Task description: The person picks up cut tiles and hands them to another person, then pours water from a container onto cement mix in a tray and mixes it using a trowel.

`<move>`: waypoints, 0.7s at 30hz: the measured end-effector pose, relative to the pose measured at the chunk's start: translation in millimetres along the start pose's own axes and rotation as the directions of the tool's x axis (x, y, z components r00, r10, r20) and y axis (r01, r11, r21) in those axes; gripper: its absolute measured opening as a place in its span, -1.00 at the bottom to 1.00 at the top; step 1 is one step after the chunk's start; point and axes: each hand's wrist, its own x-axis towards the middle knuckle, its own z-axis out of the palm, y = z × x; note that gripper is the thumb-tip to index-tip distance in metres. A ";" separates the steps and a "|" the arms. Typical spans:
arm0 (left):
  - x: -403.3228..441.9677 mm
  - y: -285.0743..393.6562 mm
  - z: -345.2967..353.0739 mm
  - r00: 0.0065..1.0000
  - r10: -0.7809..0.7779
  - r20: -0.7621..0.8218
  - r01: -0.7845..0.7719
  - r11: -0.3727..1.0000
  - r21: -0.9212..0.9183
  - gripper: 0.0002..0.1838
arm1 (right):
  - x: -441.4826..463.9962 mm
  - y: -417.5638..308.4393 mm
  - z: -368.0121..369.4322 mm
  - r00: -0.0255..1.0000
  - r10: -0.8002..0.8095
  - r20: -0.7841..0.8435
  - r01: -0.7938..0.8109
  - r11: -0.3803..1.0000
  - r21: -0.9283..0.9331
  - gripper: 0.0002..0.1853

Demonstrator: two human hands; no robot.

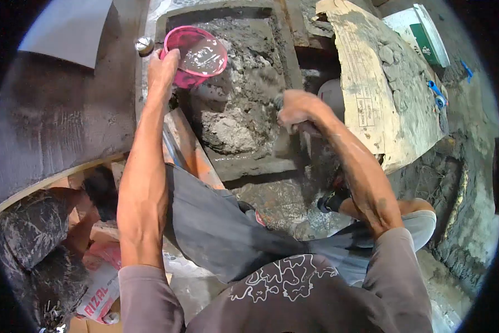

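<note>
My left hand (163, 69) is closed on the rim of a pink plastic bowl (191, 81). Cloudy water lies in the bowl, which tilts over a shallow rectangular mixing trough (260, 166). Grey wet cement mix (232, 105) fills much of the trough, with a paler dry-looking lump near its front. At the trough's right side, my right hand (298, 109) is curled into a fist, slightly smeared by motion. A small dark bit shows beside its fingers, but what it grips is hidden.
A mortar-smeared sheet of cardboard or paper (366, 94) lies to the right, bearing a blue-handled tool (438, 95). Behind it is a white-and-green bucket (427, 39). A dark board (66, 122) spans the left. A small round container (144, 45) stands beside the trough. Cement bags (99, 294) lie lower left.
</note>
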 end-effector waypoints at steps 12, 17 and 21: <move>14.7 -7.7 3.3 0.998 -0.057 0.040 0.060 0.994 -0.087 -0.42 | 97.2 -34.0 14.4 0.959 -0.187 -0.213 0.189 0.982 -0.013 -0.71; 24.2 -10.4 9.5 0.996 -0.085 0.009 0.085 0.987 -0.139 -0.50 | 78.0 0.8 58.5 0.950 -0.167 -0.265 0.134 0.981 -0.138 -0.68; 20.9 -17.4 0.8 0.977 -0.168 0.129 0.194 0.954 -0.230 -0.59 | 17.3 0.3 3.3 0.927 -0.215 -0.308 0.158 0.967 -0.200 -0.79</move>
